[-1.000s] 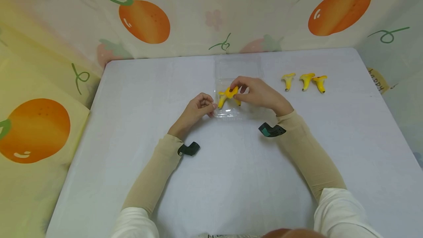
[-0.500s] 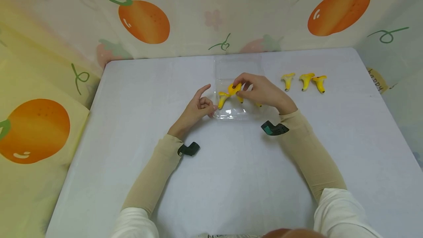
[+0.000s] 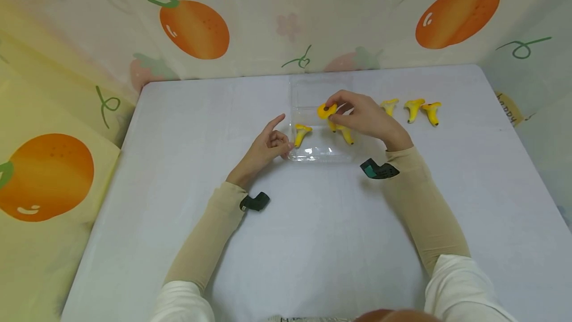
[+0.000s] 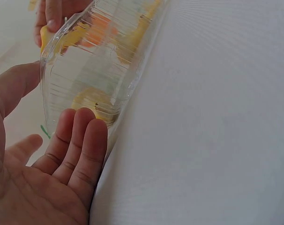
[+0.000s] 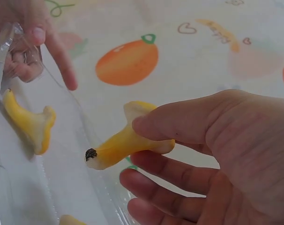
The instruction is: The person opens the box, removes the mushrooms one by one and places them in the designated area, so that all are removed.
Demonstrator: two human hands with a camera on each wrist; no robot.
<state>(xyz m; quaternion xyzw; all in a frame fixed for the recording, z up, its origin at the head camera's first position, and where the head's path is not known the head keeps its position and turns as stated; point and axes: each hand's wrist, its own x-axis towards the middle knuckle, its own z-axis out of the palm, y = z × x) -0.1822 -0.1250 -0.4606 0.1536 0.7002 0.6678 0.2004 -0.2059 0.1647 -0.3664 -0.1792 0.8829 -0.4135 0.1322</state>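
Observation:
My right hand [image 3: 371,116] pinches a yellow chanterelle mushroom [image 5: 125,136] between thumb and fingers, above a clear plastic clamshell box [image 3: 315,155]. Its dark-tipped stem points down and left in the right wrist view. Inside the box lie one chanterelle [image 3: 302,134] at the left and another [image 3: 346,135] at the right, partly covered by my right hand in the head view. My left hand [image 3: 263,148] is at the box's front left corner. Its index finger points away, and other fingertips [image 4: 94,126] rest against the box's outer wall.
Several more chanterelles lie on the white table to the right: one [image 3: 390,107] partly behind my right hand, and a pair [image 3: 414,109] close together. The box's lid [image 3: 321,88] lies open toward the back. A fruit-patterned curtain [image 3: 250,29] borders the table's far edge.
My right hand has moved right and slightly away over the box with its chanterelle, uncovering the one at the right. The left index finger has straightened; that hand otherwise stays put.

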